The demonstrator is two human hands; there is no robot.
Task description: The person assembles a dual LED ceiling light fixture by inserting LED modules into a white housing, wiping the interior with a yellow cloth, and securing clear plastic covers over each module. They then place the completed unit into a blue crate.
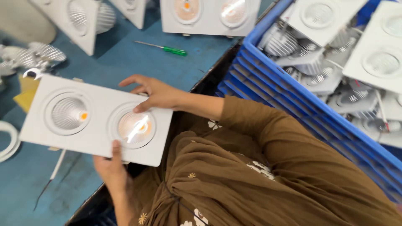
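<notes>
Both hands clamp the white twin downlight panel (96, 119) at the blue table (125, 62) edge, left hand (109, 169) near side, right hand (157, 94) far side; keep it level, thumbs off lenses.

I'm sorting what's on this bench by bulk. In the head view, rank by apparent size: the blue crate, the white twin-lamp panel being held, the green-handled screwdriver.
1. Blue crate, partly cut off by the frame
2. White twin-lamp panel, though nearer the camera
3. Green-handled screwdriver, plainly smallest
</notes>
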